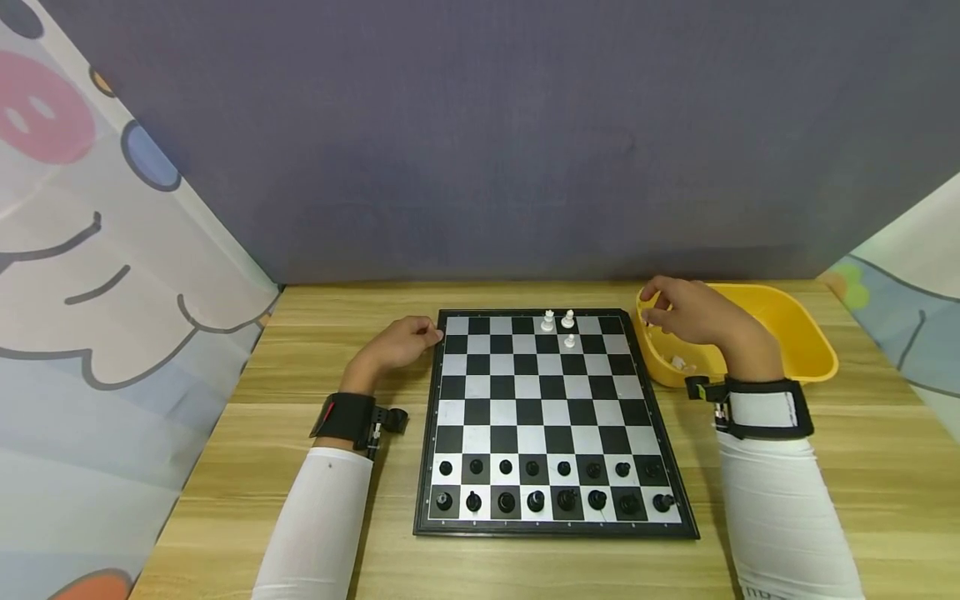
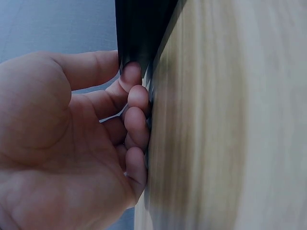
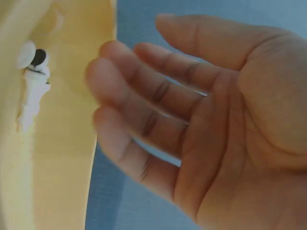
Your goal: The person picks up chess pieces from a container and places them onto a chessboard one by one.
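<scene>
A black-and-white chessboard (image 1: 525,388) lies on the wooden table. My left hand (image 1: 402,341) is at its far left corner, thumb and curled index finger pinching the dark board edge (image 2: 139,33) in the left wrist view. Over the near-left rim of a yellow basin (image 1: 813,354), my right hand (image 1: 693,312) hovers with fingers loosely bent and nothing in them. White chess pieces (image 3: 36,93) lie inside that basin. On the board's far side stand two taller white pieces (image 1: 548,321) and a white pawn (image 1: 570,341) in front of them.
Black chess pieces (image 1: 536,500) fill the two rows nearest me. A grey upright panel (image 1: 480,167) rises behind the table (image 1: 300,333). Cartoon-printed sheets (image 1: 112,275) hang at both sides.
</scene>
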A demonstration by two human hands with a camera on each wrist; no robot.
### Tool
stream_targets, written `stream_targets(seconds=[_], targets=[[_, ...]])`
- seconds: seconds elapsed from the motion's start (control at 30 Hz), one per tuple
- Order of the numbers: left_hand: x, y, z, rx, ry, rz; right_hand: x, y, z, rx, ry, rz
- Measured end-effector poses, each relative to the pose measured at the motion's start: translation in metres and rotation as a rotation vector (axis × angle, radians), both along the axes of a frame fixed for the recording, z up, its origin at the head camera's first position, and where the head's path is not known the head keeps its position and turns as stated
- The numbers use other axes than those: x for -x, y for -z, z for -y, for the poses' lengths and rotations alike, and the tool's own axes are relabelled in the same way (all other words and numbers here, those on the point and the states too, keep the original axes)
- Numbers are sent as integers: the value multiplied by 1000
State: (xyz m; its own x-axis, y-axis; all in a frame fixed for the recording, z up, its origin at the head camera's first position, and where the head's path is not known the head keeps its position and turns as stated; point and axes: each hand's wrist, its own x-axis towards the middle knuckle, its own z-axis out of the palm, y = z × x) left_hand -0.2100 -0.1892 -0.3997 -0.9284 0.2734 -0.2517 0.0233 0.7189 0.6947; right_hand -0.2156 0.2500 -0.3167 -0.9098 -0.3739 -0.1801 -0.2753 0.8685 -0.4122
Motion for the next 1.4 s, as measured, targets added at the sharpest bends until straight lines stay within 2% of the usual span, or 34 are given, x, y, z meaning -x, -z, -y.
stream_targets(seconds=[0.2,0.67,0.87,1.13,1.4], targets=[[0,0,0,5,-6,2,2,6,-8,2,28,135],[2,0,0,6,-2,-3,16,27,-21,7,44,235],[2,0,0,11,2,-3,19,34,-26,63,67,281],[2,1,0,15,3,-6,24,46,-31,59,59,262],[2,2,1,10,4,-1,25,51,-34,95,107,274]])
